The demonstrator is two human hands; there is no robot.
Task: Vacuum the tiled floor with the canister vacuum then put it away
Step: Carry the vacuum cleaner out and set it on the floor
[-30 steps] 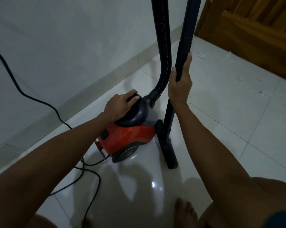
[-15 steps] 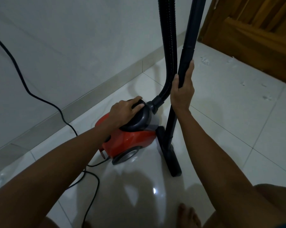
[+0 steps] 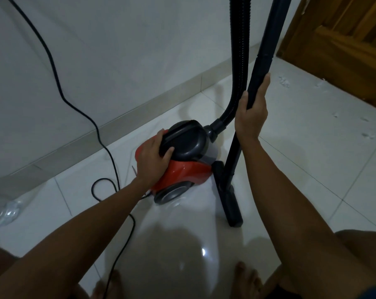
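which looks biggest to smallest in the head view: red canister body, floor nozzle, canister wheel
1. red canister body
2. floor nozzle, narrower, though nearly as long
3. canister wheel, clearly smallest

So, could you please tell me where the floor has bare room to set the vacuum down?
Bare tiles lie right of the wand, out toward the wooden door, bar some white specks. It is crowded left of the canister, where the power cord loops along the wall.
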